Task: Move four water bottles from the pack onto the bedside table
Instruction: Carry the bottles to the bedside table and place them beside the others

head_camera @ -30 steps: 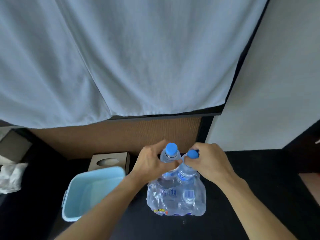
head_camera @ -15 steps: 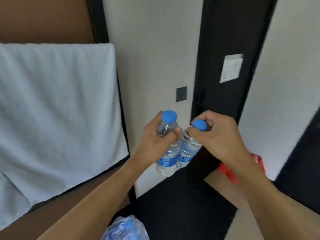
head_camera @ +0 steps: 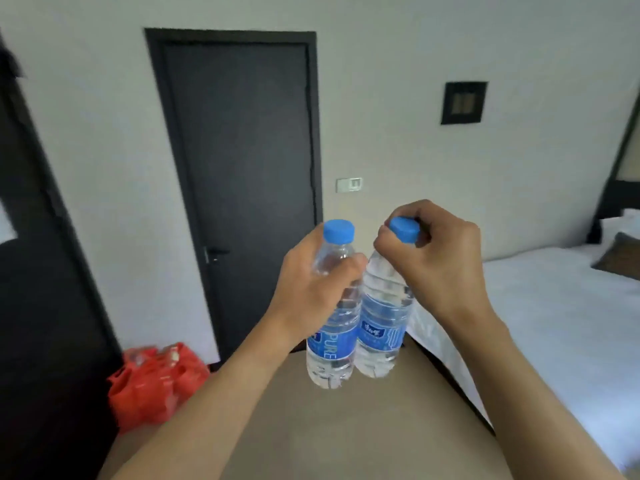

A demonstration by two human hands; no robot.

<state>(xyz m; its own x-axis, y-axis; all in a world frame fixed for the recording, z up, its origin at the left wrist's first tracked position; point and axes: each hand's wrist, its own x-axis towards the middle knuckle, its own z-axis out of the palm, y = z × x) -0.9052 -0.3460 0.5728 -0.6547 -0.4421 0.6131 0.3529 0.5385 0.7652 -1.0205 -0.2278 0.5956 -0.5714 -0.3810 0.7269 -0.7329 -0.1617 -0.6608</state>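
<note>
Two clear water bottles with blue caps and blue labels hang in the air in front of me, side by side and touching. My left hand (head_camera: 311,289) is wrapped around the upper body of the left bottle (head_camera: 332,344). My right hand (head_camera: 440,258) pinches the neck and cap of the right bottle (head_camera: 382,327), which tilts slightly. The pack and the bedside table are out of view.
A dark closed door (head_camera: 242,161) stands straight ahead in a white wall. A bed with white sheets (head_camera: 561,313) lies to the right, with a dark cushion (head_camera: 620,258) on it. A red bag (head_camera: 156,382) sits on the beige floor at the left. Dark furniture fills the left edge.
Both hands lifted a bottle each out of the pack on the floor. My view has swung away from the pack and towel to the door and the bed.
</note>
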